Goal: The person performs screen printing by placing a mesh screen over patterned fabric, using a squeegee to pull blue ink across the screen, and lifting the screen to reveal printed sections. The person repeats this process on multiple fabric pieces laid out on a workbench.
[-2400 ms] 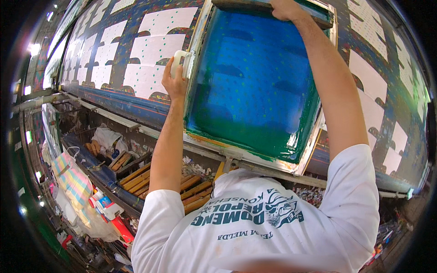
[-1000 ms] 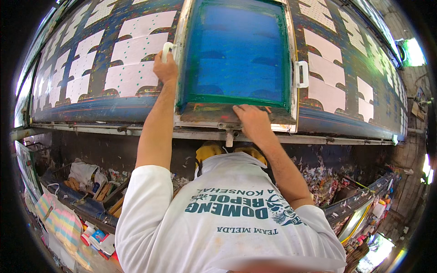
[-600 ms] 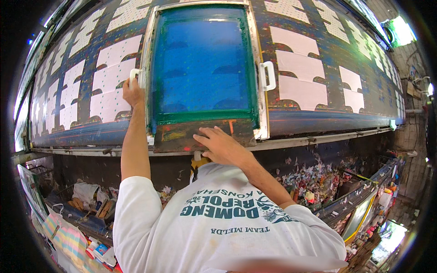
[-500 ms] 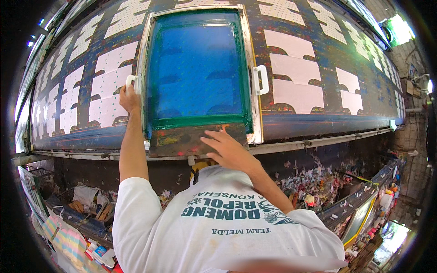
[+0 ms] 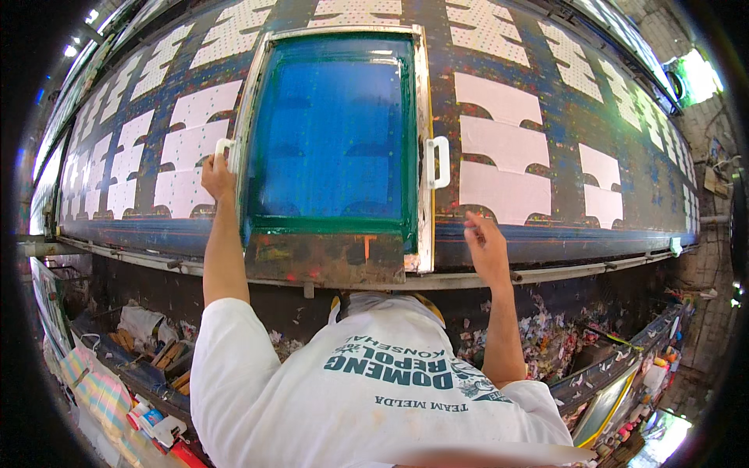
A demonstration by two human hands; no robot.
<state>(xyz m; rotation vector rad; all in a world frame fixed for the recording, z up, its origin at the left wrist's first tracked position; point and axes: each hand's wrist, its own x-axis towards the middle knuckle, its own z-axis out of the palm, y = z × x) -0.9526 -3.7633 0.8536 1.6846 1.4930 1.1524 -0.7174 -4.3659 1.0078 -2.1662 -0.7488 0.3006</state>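
Observation:
A silk-screen printing frame [image 5: 425,226] with blue mesh and a green border lies flat on the long dark printing table. Its left white handle [image 5: 225,145] is wrapped by the fingers of my left hand [image 5: 218,178]. My right hand [image 5: 485,238] hovers over the near table edge, to the right of the frame, fingers loosely bent and apart, holding nothing. Just above it are the frame's free right white handle [image 5: 441,162] and a column of pale pink cut fabric pieces [image 5: 505,148]. More pieces show dimly through the mesh.
Dotted pale pieces [image 5: 191,148] lie in columns to the left and along the far side. A stained dark board [image 5: 328,257] sits at the frame's near end. A metal rail [image 5: 562,269] runs along the table's near edge, above a trough with scraps [image 5: 546,335].
My right hand has moved right, from over the frame's near-end board to beside the frame's lower right corner. My left hand keeps its hold on the handle.

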